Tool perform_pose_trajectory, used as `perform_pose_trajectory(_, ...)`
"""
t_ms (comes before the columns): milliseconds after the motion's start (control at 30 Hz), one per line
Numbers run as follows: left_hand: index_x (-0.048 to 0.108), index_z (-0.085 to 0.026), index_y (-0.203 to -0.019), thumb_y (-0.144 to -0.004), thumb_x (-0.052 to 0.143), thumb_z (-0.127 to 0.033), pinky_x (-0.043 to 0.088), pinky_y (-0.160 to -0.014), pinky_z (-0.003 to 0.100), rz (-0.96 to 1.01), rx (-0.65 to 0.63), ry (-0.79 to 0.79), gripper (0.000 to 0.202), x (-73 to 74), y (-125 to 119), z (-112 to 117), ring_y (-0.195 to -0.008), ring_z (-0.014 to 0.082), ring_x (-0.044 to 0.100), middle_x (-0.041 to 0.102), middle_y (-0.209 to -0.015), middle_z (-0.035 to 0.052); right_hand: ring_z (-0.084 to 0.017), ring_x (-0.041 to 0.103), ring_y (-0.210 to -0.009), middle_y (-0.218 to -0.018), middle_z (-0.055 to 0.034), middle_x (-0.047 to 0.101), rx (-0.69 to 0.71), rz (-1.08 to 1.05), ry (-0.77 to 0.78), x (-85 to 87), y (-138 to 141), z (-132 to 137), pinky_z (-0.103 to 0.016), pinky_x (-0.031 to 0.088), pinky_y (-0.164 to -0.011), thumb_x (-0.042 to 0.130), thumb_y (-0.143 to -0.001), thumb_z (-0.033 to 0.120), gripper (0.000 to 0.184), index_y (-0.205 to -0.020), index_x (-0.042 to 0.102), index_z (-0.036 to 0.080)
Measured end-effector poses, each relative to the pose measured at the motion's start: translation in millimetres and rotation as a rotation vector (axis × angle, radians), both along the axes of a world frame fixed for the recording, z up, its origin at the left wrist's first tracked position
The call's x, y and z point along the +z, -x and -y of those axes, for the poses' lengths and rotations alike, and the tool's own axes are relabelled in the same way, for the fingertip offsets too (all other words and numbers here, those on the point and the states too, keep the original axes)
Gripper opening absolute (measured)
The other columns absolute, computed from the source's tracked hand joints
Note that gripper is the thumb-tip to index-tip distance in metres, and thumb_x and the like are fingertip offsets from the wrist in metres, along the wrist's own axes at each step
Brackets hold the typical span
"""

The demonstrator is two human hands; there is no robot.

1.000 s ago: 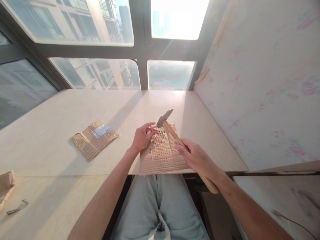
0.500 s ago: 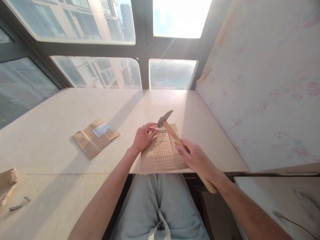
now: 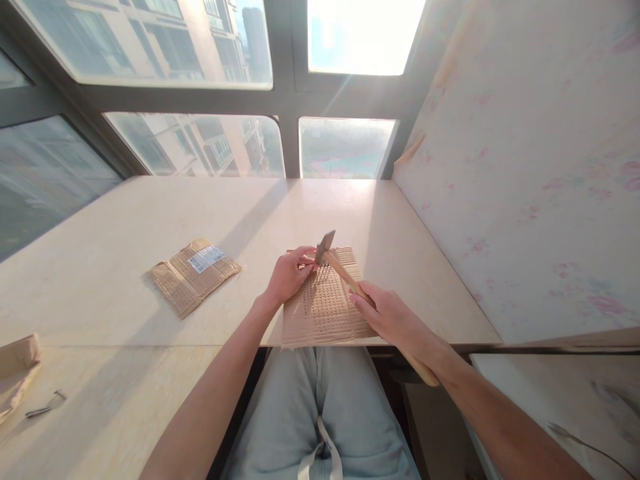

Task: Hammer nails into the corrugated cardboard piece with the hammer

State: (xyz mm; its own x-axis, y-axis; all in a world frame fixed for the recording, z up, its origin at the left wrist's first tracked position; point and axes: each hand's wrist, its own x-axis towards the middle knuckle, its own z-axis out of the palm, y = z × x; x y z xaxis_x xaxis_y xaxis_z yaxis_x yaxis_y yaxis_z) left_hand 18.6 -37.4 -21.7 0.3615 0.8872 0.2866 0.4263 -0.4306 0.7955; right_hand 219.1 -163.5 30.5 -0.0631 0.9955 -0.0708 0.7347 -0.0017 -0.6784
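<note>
A piece of corrugated cardboard (image 3: 325, 313) studded with rows of small nails lies at the table's near edge, above my lap. My left hand (image 3: 286, 275) rests on its far left corner, fingertips pinched together on a small nail that I can barely make out. My right hand (image 3: 391, 319) grips the wooden handle of a hammer (image 3: 334, 260). The hammer's metal head (image 3: 325, 244) sits low, right beside my left fingertips and over the far rows of nails.
A second cardboard piece (image 3: 195, 275) with a white label lies to the left on the pale table (image 3: 125, 227). A brown paper lump (image 3: 17, 365) and a small metal tool (image 3: 45, 405) sit at the far left. A flowered wall (image 3: 525, 167) closes the right side; windows stand behind.
The hammer head has dropped from a raised tilt down toward my left fingertips and the nail rows. My left hand has stayed in place.
</note>
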Motion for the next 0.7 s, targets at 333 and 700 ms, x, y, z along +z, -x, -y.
perform_pose_trajectory(333, 0.063, -0.022, -0.11, -0.08, 0.064, -0.016, 0.054, -0.088, 0.037, 0.003, -0.011, -0.006, 0.031, -1.6, 1, -1, -0.088, 0.021, 0.073, 0.078, -0.089, 0.0025, -0.015, 0.051, -0.06, -0.065, 0.0011, 0.058, 0.017, 0.031, -0.004, -2.7, 0, -1, -0.026, 0.032, -0.057, 0.043, -0.095, 0.034, 0.022, -0.08, 0.052, 0.021)
perform_pose_trajectory(700, 0.062, -0.021, -0.11, -0.081, 0.064, -0.018, 0.054, -0.088, 0.035, 0.008, -0.014, -0.015, 0.029, -1.3, 1, -1, -0.088, 0.0188, 0.073, 0.078, -0.089, 0.0021, -0.015, 0.052, -0.058, -0.063, 0.0019, 0.057, -0.01, -0.04, -0.018, 5.8, -2, 9, -0.025, 0.034, -0.054, 0.041, -0.094, 0.035, 0.024, -0.077, 0.051, 0.021)
